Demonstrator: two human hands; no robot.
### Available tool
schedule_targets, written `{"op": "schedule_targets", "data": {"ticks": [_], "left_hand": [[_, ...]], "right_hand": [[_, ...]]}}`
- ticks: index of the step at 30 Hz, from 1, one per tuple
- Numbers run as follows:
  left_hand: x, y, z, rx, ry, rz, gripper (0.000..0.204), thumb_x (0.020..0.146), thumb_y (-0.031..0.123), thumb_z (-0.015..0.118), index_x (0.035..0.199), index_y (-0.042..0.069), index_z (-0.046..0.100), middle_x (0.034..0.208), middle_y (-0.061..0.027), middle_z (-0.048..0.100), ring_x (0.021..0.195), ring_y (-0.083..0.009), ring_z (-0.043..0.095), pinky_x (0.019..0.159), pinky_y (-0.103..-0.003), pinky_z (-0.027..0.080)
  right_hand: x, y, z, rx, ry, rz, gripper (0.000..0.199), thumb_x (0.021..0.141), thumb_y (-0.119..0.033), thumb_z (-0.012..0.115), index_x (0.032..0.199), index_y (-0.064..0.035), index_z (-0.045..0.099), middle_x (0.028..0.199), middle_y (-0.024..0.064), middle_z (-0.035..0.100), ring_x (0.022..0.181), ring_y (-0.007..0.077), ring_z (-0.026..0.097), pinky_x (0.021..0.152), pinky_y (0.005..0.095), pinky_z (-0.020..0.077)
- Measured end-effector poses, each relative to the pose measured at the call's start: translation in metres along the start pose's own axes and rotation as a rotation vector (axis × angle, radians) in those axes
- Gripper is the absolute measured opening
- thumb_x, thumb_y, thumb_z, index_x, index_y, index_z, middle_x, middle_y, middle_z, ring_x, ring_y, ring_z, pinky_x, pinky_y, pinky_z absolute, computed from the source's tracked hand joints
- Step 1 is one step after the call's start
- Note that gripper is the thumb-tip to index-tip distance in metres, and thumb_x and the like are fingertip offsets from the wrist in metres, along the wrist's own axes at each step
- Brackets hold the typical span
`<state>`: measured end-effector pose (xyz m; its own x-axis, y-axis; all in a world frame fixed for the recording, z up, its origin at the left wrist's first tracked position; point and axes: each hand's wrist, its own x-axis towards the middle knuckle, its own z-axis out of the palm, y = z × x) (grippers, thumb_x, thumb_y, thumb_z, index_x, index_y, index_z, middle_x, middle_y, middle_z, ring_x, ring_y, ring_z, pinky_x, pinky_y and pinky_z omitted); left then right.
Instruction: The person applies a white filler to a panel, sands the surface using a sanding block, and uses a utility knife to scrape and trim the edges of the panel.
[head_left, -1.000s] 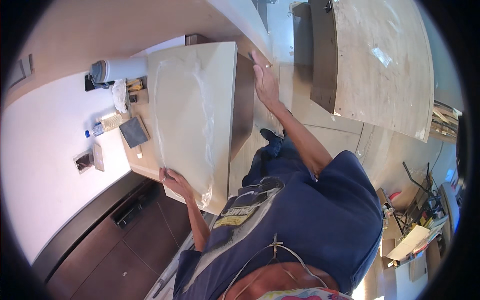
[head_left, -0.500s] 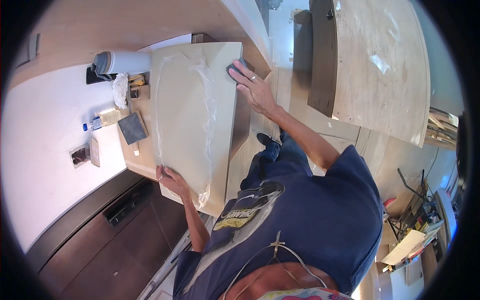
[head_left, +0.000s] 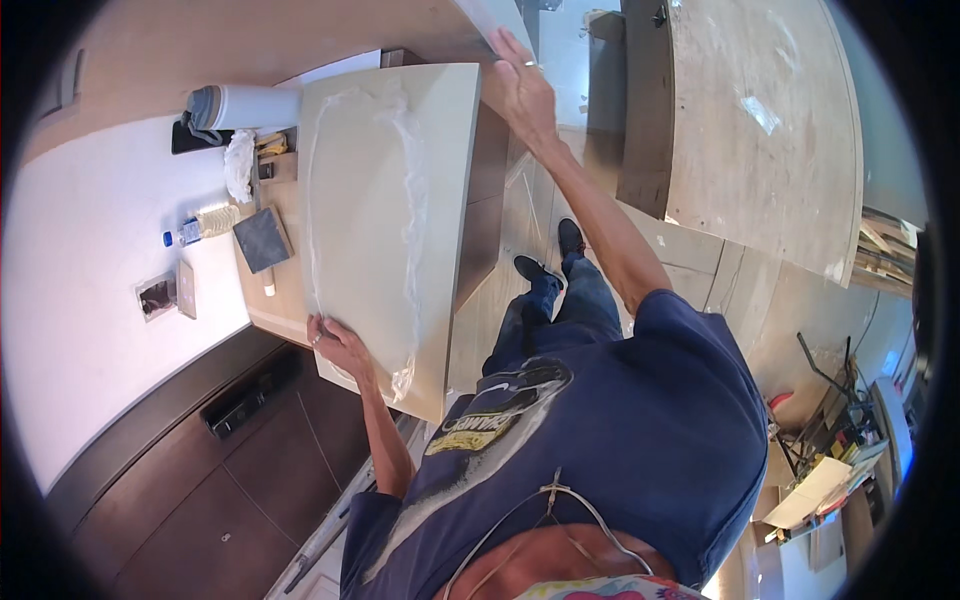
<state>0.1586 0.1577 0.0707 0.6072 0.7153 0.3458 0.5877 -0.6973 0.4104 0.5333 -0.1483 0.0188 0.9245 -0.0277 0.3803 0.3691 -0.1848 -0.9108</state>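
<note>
Pale panel (head_left: 375, 240): face up, in front of the person and to the left, its brown side (head_left: 486, 180) showing below the right edge.
Left hand (head_left: 342, 347): rests at the panel's near left edge with fingers bent; whether they pinch the board or only press on it cannot be told. A steady, even hold there would likely serve best, since uneven pressure could shift the panel.
Right hand (head_left: 527, 100): just beyond the far right corner, fingers nearly straight and a little apart; its underside is hidden, so whether it holds anything or touches an edge is unclear. A flat palm and light, even contact should treat a corner gently.
Whitish streaks (head_left: 413, 215): run down both long sides of the face; if they are soft, fingers and sleeves are better off them.
Shoes (head_left: 569, 237): set apart on the floor; a balanced stance should help the far reach.
Dark square pad (head_left: 262, 240): left of the panel, within easy reach.
</note>
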Motion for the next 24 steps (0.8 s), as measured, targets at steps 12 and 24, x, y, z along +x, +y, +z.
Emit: {"op": "schedule_targets", "data": {"ticks": [12,24], "left_hand": [[0.004,-0.015,0.003,-0.015,0.055,0.050,0.038,0.103,0.020,0.053,0.126,-0.011,0.058,0.129,-0.0309,0.060,0.119,-0.0444,0.057,0.105,-0.050,0.044],[0.002,-0.031,-0.003,-0.173,0.085,0.045,0.032,0.103,0.023,0.055,0.118,-0.003,0.068,0.130,-0.0229,0.065,0.122,-0.0391,0.058,0.106,-0.049,0.043]], "right_hand": [[-0.073,-0.012,0.011,-0.134,-0.274,-0.187,0.043,0.109,-0.033,0.043,0.147,-0.0210,0.059,0.158,0.0075,0.049,0.142,0.0303,0.049,0.114,0.0397,0.0435],[-0.236,-0.064,0.015,-0.121,-0.371,-0.169,0.046,0.111,-0.035,0.037,0.148,-0.0187,0.058,0.163,0.0104,0.042,0.146,0.0316,0.046,0.117,0.0395,0.0396]]}}
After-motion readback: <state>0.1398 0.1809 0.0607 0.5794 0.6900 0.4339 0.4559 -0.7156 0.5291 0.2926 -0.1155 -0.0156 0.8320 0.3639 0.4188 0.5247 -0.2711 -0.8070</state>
